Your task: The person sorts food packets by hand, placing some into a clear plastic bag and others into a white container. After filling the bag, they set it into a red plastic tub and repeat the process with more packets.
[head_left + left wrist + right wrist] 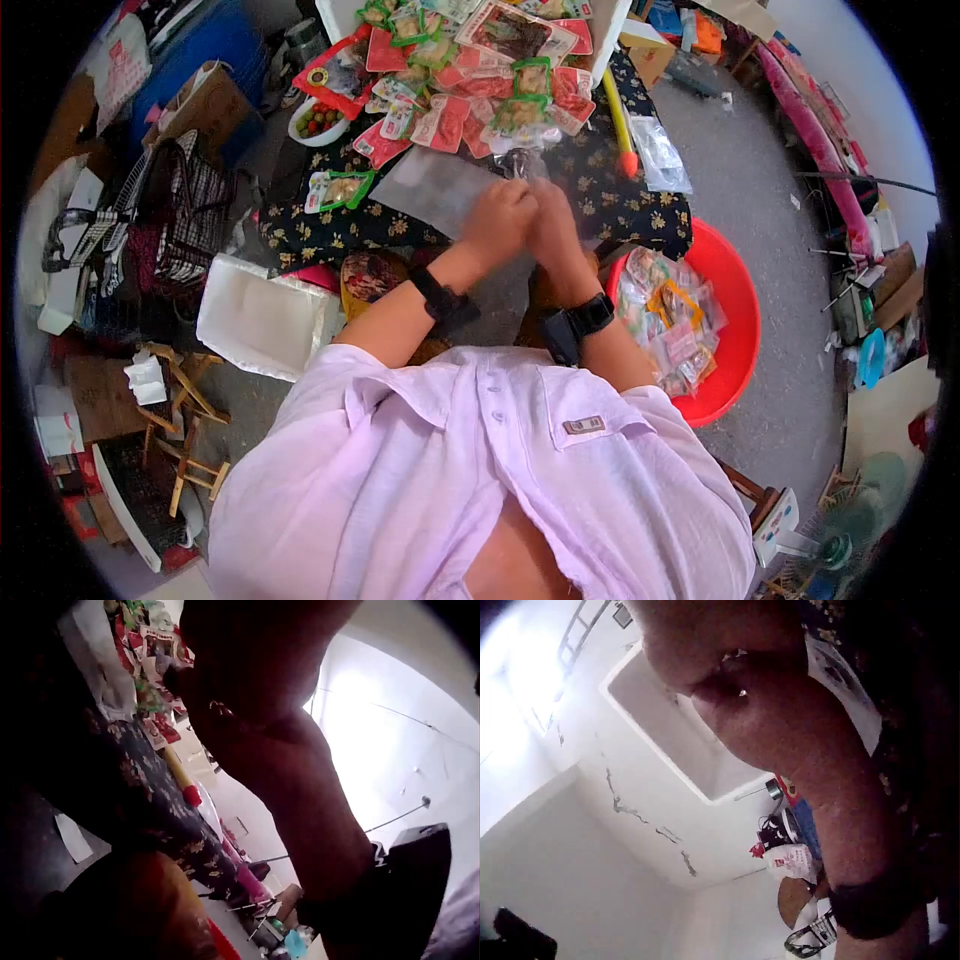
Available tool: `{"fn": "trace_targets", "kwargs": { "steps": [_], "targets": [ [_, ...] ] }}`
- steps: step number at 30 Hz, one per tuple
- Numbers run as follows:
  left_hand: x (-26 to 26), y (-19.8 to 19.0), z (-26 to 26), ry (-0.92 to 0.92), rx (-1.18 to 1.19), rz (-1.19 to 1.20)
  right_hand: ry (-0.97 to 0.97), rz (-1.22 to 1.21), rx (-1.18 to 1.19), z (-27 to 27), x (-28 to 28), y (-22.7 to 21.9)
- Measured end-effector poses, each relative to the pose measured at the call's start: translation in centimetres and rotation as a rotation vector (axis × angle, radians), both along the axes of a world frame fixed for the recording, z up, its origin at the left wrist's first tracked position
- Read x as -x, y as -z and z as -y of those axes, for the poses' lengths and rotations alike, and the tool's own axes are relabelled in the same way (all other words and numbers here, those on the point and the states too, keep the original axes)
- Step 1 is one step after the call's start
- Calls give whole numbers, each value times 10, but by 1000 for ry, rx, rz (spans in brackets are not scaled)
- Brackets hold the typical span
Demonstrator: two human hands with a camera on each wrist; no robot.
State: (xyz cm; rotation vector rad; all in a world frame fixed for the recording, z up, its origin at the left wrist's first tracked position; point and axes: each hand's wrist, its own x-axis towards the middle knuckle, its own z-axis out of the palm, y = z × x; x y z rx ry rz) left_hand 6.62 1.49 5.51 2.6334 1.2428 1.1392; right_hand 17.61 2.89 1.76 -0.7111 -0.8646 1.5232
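My left hand point(500, 213) and right hand point(550, 218) meet over the near edge of the table, fingers curled and knuckles together. Between and just beyond the fingertips shows clear, glossy plastic point(518, 163), which both hands pinch; its full shape is hidden behind them. Left of the hands, a translucent plastic sheet point(420, 188) lies on the dark flowered tablecloth point(620, 215). Beyond it is a heap of red and green food packets point(470, 90). Both wrist views are dark, with the other hand point(255, 660) filling much of the left one.
A single green-edged packet point(338, 190) lies at the left, near a bowl of small fruit point(318, 122). To the right are a yellow stick with an orange tip point(618, 120) and clear bags point(658, 155). A red tub point(735, 330) of packets and a white foam box point(255, 315) flank my legs.
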Motion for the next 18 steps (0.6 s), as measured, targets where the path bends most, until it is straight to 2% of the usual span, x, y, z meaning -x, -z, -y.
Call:
{"fn": "trace_targets", "kwargs": {
  "steps": [1,3,4,5,6,9,11,12,13,14,18],
  "targets": [
    [0,5,5,7,36,-58,0,-106,108,6,-2,-1],
    [-3,11,14,52,51,-11,133,401,-293,8,-11,10],
    [-3,12,18,77,58,11,156,498,-341,11,-19,14],
    [-2,13,22,7,74,23,182,594,-388,13,-26,18],
    [2,8,29,-61,92,34,167,537,-279,21,-34,15],
    [19,19,32,-231,213,11,192,515,-258,42,-60,5],
    [26,25,27,-315,311,-53,99,190,88,50,-73,-4],
    [28,27,26,-348,362,-103,107,137,132,57,-77,-12],
    [29,29,26,-380,412,-155,108,152,139,62,-81,-11],
    [30,36,25,-373,375,-121,111,166,143,65,-85,-10],
    [27,44,14,-441,471,-84,70,238,187,77,-88,-11]
  ]
}}
